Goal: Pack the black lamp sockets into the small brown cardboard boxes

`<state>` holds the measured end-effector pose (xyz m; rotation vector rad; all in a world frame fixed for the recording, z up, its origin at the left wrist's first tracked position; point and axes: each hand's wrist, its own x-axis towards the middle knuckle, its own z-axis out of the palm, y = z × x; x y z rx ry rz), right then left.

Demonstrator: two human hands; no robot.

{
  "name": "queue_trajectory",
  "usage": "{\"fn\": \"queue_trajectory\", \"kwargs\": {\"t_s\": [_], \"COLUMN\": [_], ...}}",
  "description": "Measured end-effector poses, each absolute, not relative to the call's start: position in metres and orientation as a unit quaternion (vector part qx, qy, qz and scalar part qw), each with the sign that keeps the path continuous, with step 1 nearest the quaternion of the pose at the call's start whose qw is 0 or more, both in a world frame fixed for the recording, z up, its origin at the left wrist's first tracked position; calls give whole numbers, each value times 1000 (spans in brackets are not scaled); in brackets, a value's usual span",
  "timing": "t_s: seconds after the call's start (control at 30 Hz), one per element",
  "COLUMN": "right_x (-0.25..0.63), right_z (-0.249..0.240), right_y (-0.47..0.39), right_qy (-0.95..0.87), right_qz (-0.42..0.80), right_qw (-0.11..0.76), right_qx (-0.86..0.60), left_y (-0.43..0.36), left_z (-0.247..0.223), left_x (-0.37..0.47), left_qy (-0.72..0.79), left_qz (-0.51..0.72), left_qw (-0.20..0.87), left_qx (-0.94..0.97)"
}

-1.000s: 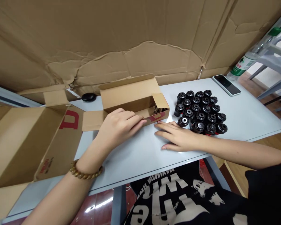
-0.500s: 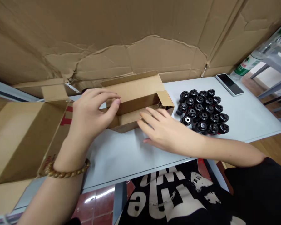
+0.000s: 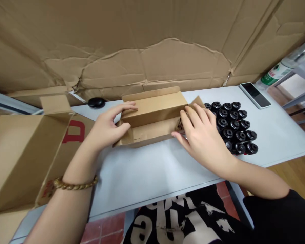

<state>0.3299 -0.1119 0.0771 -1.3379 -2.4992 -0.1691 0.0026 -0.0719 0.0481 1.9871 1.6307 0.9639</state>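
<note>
A small open cardboard box (image 3: 152,130) lies lengthwise on the table, its long lid flap (image 3: 155,103) raised at the back. My left hand (image 3: 112,125) is at the box's left end, thumb by the front corner and fingers over the rear corner. My right hand (image 3: 199,132) grips the right end, fingers bent over the end flap (image 3: 198,101) and thumb by the front wall. The inside of the box that shows holds nothing. Several black cylindrical pieces with round ringed tops (image 3: 234,125) stand packed together just right of my right hand, which partly hides them.
A larger open carton (image 3: 56,145) with red print stands at the left. Behind the box lies a black computer mouse (image 3: 96,102). A phone (image 3: 255,95) and a plastic bottle (image 3: 276,73) are at the back right. Tall cardboard (image 3: 155,61) walls the table's (image 3: 142,176) rear.
My right hand has moved right, from the box's front edge onto its right end flap. My left hand has come down onto the left end. The view has shifted slightly, and the mouse now shows.
</note>
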Motion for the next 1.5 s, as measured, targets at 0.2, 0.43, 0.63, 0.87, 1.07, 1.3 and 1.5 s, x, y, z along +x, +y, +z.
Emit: {"fn": "queue_trajectory", "kwargs": {"t_s": [0.2, 0.43, 0.63, 0.87, 1.07, 1.3, 1.5], "right_x": [329, 328, 327, 326, 328, 332, 335], "right_z": [72, 79, 70, 66, 66, 79, 88], "right_y": [-128, -125, -125, -125, -125, -125, -118], "right_qy": [-885, -910, -900, -912, -906, -888, -853], "right_qz": [-64, -47, -27, 47, 78, 51, 95], "right_qw": [101, 161, 140, 96, 77, 36, 6], "right_qx": [-451, -379, -413, -396, -408, -455, -514], "left_y": [-68, -61, -53, -50, -54, -59, -62], "left_z": [40, 35, 31, 30, 41, 45, 49], "left_x": [9, -6, -14, -23, -22, -14, -13], "left_qy": [583, 546, 553, 561, 599, 615, 604], "left_qz": [478, 597, 610, 512, 385, 354, 292], "left_qw": [231, 263, 264, 279, 246, 263, 294], "left_qx": [615, 526, 502, 587, 658, 654, 681]}}
